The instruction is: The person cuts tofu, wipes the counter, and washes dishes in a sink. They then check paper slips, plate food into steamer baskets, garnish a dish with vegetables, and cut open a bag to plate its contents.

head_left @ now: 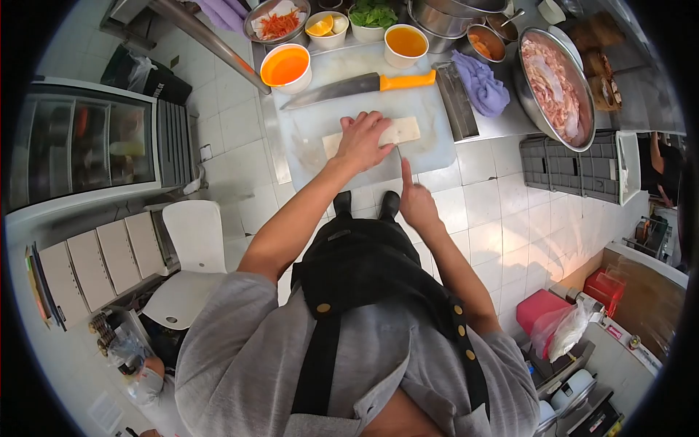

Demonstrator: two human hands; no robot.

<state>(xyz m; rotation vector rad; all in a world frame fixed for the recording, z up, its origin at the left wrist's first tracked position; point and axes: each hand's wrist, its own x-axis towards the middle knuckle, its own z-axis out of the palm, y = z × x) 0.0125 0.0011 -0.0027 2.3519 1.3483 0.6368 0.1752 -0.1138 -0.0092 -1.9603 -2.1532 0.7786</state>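
Note:
On the white cutting board (298, 138) lies a long pale slab (402, 131). My left hand (362, 140) presses on its middle with bent fingers, covering part of it. Just below the slab's right half is my right hand (418, 202), its index finger stretched forward and its other fingers curled. A thin dark line, like a narrow blade, shows between that fingertip and the slab; its handle is hidden. Above the slab lies a large knife (342, 90) with a yellow-orange handle, touched by neither hand.
Cups of orange liquid (286, 68) and yellow liquid (406, 42) stand along the board's far side. To the right are a purple cloth (481, 84) and a big metal bowl of raw meat (552, 87). Another person's arm (657, 154) shows far right.

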